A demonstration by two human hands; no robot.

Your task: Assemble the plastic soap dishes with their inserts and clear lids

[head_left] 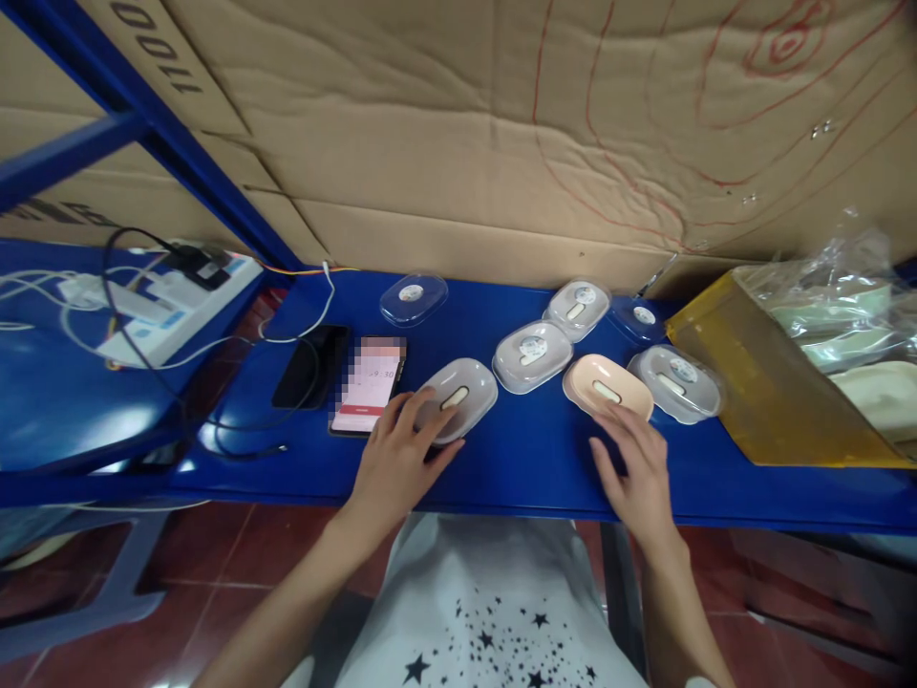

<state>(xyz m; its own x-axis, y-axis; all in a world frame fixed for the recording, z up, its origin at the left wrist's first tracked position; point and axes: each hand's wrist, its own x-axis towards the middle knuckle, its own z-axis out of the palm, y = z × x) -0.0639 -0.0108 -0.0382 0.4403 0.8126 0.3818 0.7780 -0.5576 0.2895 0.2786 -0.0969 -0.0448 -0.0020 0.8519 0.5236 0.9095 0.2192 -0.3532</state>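
One grey dish (477,382) near lit phone (371,377) under left hand (391,463), one peach dish (591,375) at right hand (641,478), both on blue table (516,459), fingers loose, not clenched, looks like positioning step, lifting would need firmer rim grip

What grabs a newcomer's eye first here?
Probably the peach container at the right hand's fingers, standing out among grey containers on the blue table. Then the lit phone left of the left hand, and the red curves on the cardboard behind.
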